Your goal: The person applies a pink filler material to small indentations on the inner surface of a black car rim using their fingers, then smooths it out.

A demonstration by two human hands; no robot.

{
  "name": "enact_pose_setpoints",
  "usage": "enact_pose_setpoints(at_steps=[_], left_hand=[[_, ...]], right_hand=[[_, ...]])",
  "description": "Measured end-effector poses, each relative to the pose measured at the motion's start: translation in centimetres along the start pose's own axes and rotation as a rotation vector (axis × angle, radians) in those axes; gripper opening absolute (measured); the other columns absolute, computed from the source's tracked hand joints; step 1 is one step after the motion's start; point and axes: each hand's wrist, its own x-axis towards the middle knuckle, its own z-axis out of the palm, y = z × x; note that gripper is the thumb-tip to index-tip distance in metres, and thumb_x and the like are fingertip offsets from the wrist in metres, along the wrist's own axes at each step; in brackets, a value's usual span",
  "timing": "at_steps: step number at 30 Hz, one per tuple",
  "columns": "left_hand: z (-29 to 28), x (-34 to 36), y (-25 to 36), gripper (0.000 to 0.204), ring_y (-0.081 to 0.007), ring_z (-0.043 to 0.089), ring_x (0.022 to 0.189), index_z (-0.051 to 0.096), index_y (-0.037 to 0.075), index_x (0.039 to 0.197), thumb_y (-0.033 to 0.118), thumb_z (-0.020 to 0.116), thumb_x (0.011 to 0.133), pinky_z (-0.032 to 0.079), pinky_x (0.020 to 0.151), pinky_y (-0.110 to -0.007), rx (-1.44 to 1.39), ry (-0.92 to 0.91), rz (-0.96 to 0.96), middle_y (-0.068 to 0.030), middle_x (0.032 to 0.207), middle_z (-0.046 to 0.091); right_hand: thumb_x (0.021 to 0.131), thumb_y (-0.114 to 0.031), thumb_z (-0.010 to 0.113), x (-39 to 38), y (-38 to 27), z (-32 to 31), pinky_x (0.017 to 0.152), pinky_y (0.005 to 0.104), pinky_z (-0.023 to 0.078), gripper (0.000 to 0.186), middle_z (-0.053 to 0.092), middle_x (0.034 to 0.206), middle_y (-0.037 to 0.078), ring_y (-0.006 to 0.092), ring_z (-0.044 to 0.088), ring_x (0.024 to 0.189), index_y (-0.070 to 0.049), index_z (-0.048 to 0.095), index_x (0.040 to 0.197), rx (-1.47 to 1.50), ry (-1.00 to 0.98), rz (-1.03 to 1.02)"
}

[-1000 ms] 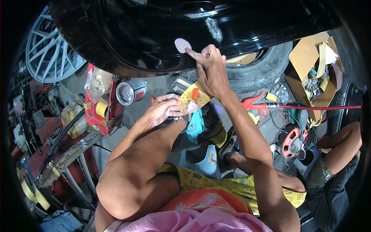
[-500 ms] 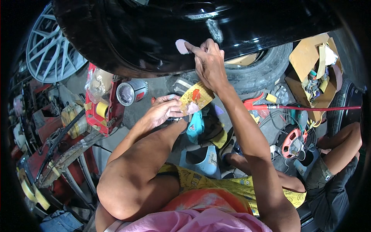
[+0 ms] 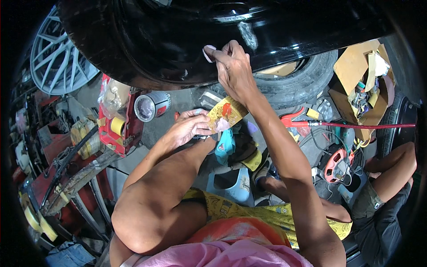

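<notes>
My right hand reaches up to a glossy black car body panel. One finger points left and presses on a patch of pale pink filler; the other fingers are bent, apart from it, and no tool shows in them. Lower down, my left hand is closed on the edge of a yellow card. A dab of pinkish filler and an orange-red smear lie on that card. Right of the pink patch, a dull grey repaired spot marks the panel.
An open filler can stands beside a red tool tray. Under the panel lies a tyre. Rightward are a red-handled air hose, a cardboard box and a cord reel. Another person's leg is at far right.
My right hand has shifted slightly left and up, its finger now covering more of the pink patch. My left hand and the card have hardly moved.
</notes>
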Motion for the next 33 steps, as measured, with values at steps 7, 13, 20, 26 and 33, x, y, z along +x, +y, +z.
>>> enact_pose_setpoints(at_steps=[7, 13, 20, 26, 33], left_hand=[[0.0, 0.0, -0.1, 0.021, -0.0209, 0.071, 0.082, 0.060, 0.001, 0.106, 0.005, 0.069, 0.089, 0.064, 0.070, -0.034, -0.010, 0.000, 0.005, -0.0105, 0.097, 0.067], [-0.5, 0.2, -0.2, 0.019, -0.0209, 0.071, 0.080, 0.060, 0.001, 0.107, 0.006, 0.068, 0.090, 0.064, 0.071, -0.035, 0.000, -0.010, 0.026, -0.0102, 0.096, 0.067], [-0.9, 0.5, -0.7, 0.014, -0.0166, 0.070, 0.080, 0.059, 0.003, 0.105, 0.008, 0.064, 0.093, 0.064, 0.073, -0.035, -0.010, 0.001, 0.059, -0.0081, 0.094, 0.066], [1.3, -0.2, 0.6, 0.012, -0.0157, 0.069, 0.083, 0.059, 0.004, 0.104, 0.007, 0.063, 0.093, 0.063, 0.078, -0.035, -0.015, -0.057, 0.091, -0.0078, 0.096, 0.066], [2.1, -0.3, 1.6, 0.013, -0.0253, 0.071, 0.093, 0.055, 0.000, 0.105, 0.005, 0.060, 0.094, 0.062, 0.082, -0.038, -0.020, -0.098, 0.123, -0.0183, 0.107, 0.066]], right_hand=[[0.082, -0.003, 0.062, 0.6, 0.9, 0.0, 0.078, 0.0415, 0.039, 0.038, 0.051, 0.093, 0.012, 0.0269, 0.053, 0.089, -0.015, 0.072, 0.116, -0.037, -0.006, 0.000], [0.086, 0.000, 0.057, -0.7, 1.3, -0.8, 0.077, 0.0405, 0.040, 0.040, 0.049, 0.090, 0.013, 0.0271, 0.052, 0.088, -0.014, 0.070, 0.122, -0.091, -0.027, 0.042], [0.084, 0.005, 0.057, -3.0, -0.6, -2.2, 0.076, 0.0382, 0.038, 0.039, 0.046, 0.092, 0.012, 0.0268, 0.049, 0.086, -0.011, 0.071, 0.117, 0.091, -0.092, 0.130], [0.088, 0.008, 0.049, -3.4, -1.4, -8.5, 0.074, 0.0330, 0.043, 0.044, 0.047, 0.086, 0.008, 0.0196, 0.049, 0.080, -0.012, 0.071, 0.120, 0.183, -0.051, 0.183], [0.077, -0.005, 0.064, -7.4, -2.8, -13.9, 0.077, 0.0381, 0.035, 0.048, 0.043, 0.085, 0.006, 0.0237, 0.043, 0.082, -0.014, 0.070, 0.124, -0.010, -0.412, -0.029]])
